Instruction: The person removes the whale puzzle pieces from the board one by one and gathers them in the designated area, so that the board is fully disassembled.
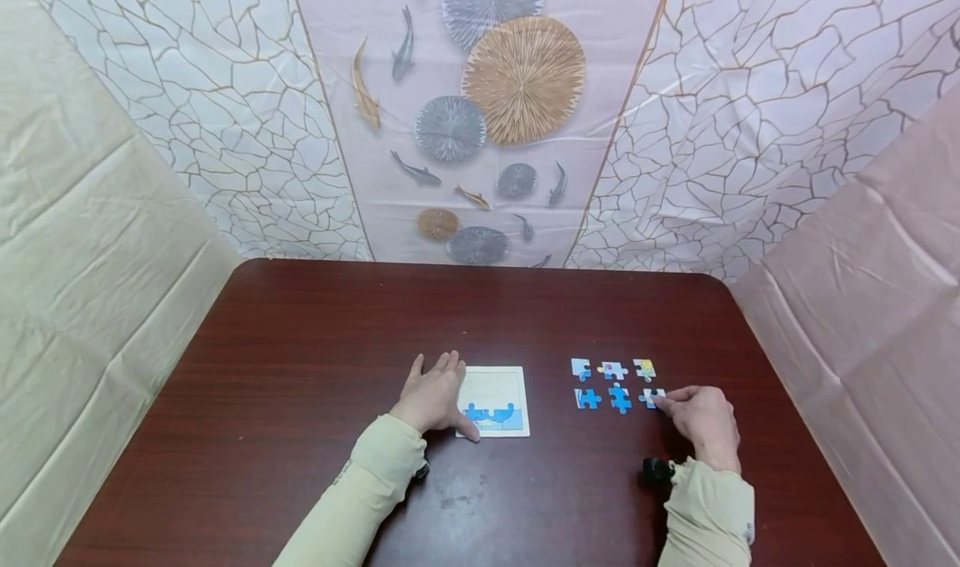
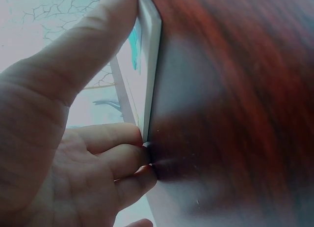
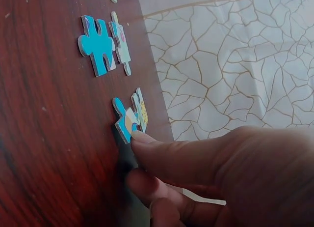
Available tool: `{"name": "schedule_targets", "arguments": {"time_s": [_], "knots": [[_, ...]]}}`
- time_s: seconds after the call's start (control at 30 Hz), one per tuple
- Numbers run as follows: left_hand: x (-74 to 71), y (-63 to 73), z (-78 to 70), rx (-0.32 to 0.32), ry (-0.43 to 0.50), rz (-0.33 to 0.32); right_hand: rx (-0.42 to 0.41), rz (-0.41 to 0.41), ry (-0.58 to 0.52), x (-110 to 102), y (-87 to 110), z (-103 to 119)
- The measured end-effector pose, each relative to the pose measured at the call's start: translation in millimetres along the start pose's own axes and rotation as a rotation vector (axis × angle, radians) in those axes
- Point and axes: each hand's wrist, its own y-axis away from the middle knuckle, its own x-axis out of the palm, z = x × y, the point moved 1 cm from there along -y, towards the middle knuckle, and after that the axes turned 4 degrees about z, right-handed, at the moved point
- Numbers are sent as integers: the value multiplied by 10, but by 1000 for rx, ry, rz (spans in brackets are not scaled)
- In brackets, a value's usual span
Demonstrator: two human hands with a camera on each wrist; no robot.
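A white square puzzle tray (image 1: 526,408) lies near the middle of the table, blue pieces (image 1: 502,418) fitted along its near side. My left hand (image 1: 433,396) is spread at the tray's left side, thumb by the near edge and fingertips by the far corner. In the left wrist view its thumb (image 2: 93,45) overlaps the tray's rim. To the right, my right hand (image 1: 707,423) pinches a blue and white puzzle piece (image 1: 648,398) by its edge. The right wrist view has the thumb tip on that piece (image 3: 126,120), with a yellow-patterned piece (image 3: 142,109) just beyond.
Several other loose puzzle pieces lie in two rows beside the held one, among them a blue piece (image 1: 619,398) and a corner piece (image 1: 581,368). Patterned cloth walls (image 1: 750,117) stand around the dark red wooden table (image 1: 337,325).
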Motion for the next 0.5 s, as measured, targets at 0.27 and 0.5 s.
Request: {"name": "schedule_targets", "arguments": {"time_s": [0.27,0.5], "knots": [[7,-14,8,-1,-1,3,2,35,28,-40,-38,13],[11,-27,15,-5,-2,7,-19,55,26,-48,-37,1]]}}
